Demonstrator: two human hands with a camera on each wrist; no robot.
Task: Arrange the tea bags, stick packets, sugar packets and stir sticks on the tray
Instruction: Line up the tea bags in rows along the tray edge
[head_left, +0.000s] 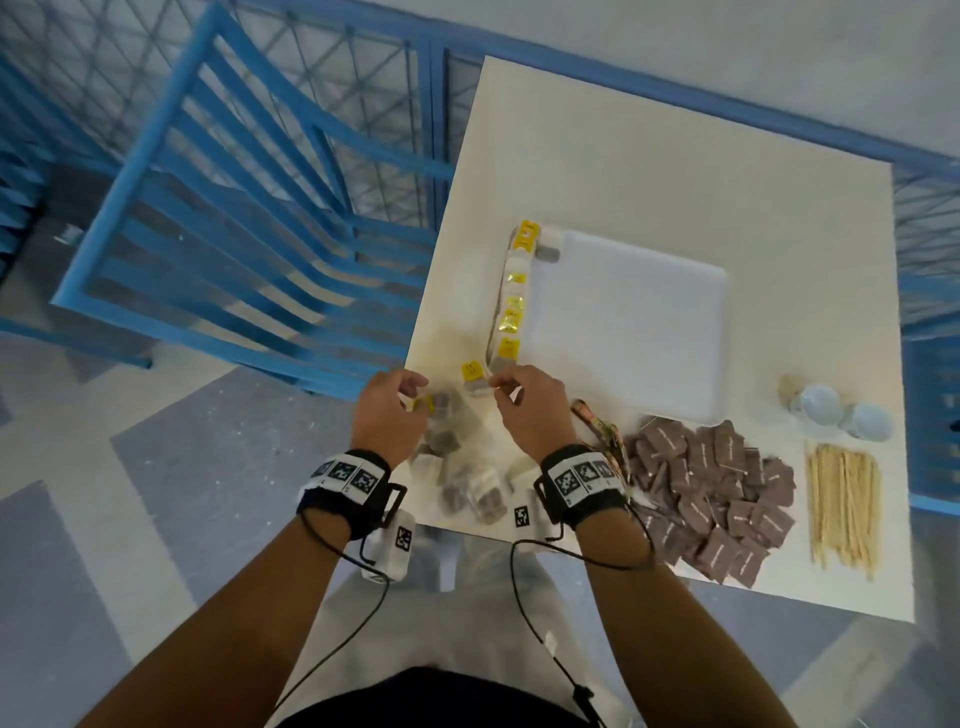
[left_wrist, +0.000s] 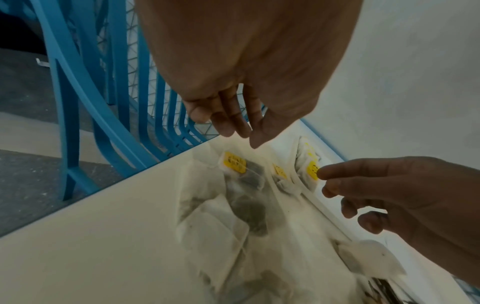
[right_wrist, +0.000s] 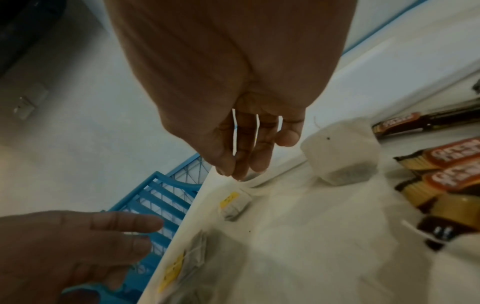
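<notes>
While both hands hover over the lower left corner of the cream worktop, the loose pile of tea bags lies directly beneath and between the wrists in the head view. The left hand hangs with its fingers loosely curled just above a yellow-tagged tea bag at the top of that pile; the left wrist view shows its fingertips clear of the bag, holding nothing. The right hand sits just right of it, its fingers drawn together near a single tea bag lying at the foot of the row; whether it actually pinches anything cannot be told, since the right wrist view shows the fingertips bunched but nothing plainly between them. A row of tea bags with yellow tags runs up along the left edge of the white tray at the frame's centre. Right of the right wrist lie the stick packets, then a heap of brown sugar packets, and at the lower right the wooden stir sticks, all on the worktop below the tray.
</notes>
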